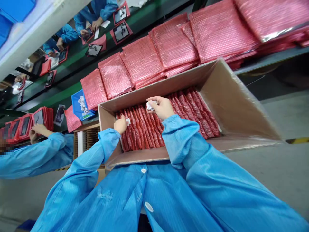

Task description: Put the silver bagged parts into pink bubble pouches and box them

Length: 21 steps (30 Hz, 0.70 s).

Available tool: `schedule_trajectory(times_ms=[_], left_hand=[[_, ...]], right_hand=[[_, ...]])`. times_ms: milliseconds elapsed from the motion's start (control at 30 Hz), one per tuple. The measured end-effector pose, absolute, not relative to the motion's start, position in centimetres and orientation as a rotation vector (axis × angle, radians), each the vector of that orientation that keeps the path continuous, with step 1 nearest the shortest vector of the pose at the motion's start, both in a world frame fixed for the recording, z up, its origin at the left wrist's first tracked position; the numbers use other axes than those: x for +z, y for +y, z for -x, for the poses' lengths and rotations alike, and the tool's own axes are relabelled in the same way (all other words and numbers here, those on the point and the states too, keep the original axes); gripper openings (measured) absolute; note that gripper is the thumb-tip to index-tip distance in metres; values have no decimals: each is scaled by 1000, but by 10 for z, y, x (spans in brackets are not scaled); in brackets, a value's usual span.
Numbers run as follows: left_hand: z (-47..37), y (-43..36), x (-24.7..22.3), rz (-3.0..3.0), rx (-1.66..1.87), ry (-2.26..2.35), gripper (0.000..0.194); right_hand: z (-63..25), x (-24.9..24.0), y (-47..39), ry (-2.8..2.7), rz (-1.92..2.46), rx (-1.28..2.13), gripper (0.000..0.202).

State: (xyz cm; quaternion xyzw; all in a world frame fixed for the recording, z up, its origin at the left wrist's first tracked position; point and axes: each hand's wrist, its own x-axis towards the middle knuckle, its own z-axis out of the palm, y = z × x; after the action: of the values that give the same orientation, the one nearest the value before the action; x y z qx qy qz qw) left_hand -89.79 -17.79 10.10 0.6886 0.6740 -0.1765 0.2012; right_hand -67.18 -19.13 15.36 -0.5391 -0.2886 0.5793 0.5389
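Observation:
A long cardboard box stands in front of me, with a row of red bubble-wrap packets upright inside. Over the left end of the row, my left hand is closed on a small white packet. My right hand is above the middle of the row, its fingers pinched round several small white packets. Some red packets are hidden under my right hand and sleeve.
Stacks of red bubble bags line the shelf behind the box. A blue tray with white packets sits at the left. A co-worker's sleeve reaches in from the left. Other people work across the green conveyor.

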Motion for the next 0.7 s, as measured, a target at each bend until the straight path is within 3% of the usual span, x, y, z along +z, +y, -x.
schedule_trajectory(times_ms=[100, 333, 533, 700], left_hand=[[896, -164, 99, -1921, -610, 1935, 46], [904, -164, 102, -1926, -880, 1770, 28], [915, -182, 96, -1780, -1129, 1463, 27], [904, -206, 81, -1792, -1234, 1525, 27]], right_hand=[[653, 154, -197, -661, 1294, 1334, 10], [604, 150, -215, -633, 1349, 1219, 25], [558, 159, -240, -594, 1389, 1140, 32], [518, 161, -274, -566, 1442, 918, 39]])
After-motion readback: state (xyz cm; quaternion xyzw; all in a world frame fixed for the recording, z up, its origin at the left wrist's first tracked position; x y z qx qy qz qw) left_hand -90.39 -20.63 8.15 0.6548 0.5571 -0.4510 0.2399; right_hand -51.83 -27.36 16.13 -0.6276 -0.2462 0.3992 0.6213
